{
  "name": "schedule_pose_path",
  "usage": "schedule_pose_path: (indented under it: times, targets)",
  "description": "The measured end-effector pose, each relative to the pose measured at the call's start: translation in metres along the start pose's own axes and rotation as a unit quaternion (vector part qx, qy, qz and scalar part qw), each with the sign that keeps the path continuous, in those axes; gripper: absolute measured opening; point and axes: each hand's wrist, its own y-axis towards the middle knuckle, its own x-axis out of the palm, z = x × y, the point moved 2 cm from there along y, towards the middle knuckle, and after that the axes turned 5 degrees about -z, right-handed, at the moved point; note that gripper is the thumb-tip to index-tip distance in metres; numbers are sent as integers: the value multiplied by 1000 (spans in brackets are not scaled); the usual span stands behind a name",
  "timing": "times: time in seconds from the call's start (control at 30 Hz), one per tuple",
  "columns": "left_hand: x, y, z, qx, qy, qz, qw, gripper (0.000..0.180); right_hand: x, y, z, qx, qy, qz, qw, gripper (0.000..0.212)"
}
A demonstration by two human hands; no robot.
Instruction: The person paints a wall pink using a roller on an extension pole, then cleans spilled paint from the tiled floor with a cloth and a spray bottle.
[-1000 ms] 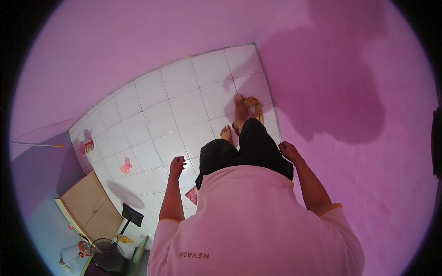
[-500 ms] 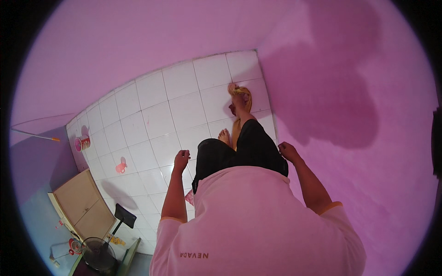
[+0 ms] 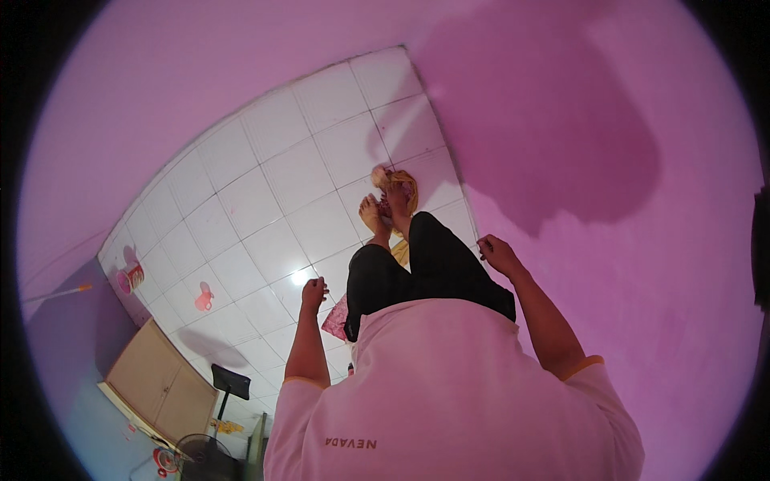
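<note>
Pink wall [image 3: 601, 240] flanks white floor tiles [image 3: 265, 192]. Yellow cloth [image 3: 403, 191] lies underfoot, beside the wall; it could slide on smooth tile, risking a slip. Left hand [image 3: 314, 293] loosely curled, right hand [image 3: 499, 255] half-curled, both empty.

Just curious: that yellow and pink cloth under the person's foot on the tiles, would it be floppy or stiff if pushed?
Probably floppy: the cloth lies bunched under the foot. It likely slides easily on the glossy tiled floor and seems light.
</note>
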Motion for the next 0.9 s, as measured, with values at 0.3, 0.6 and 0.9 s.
schedule_pose_path:
  times: [0.3, 0.6, 0.9]
  targets:
    - [-8, 2, 143, 163, -1, 6, 987, 41, 26, -21, 46, 47, -41, 13, 998, 32]
    - [-55, -15, 31, 32, -80, 36, 996, 47, 3, 0, 17, 38, 1, 11, 999, 30]
    - [-26, -37, -41, -110, -99, 36, 988, 44, -6, 41, -3, -11, -33, 27, 999, 31]
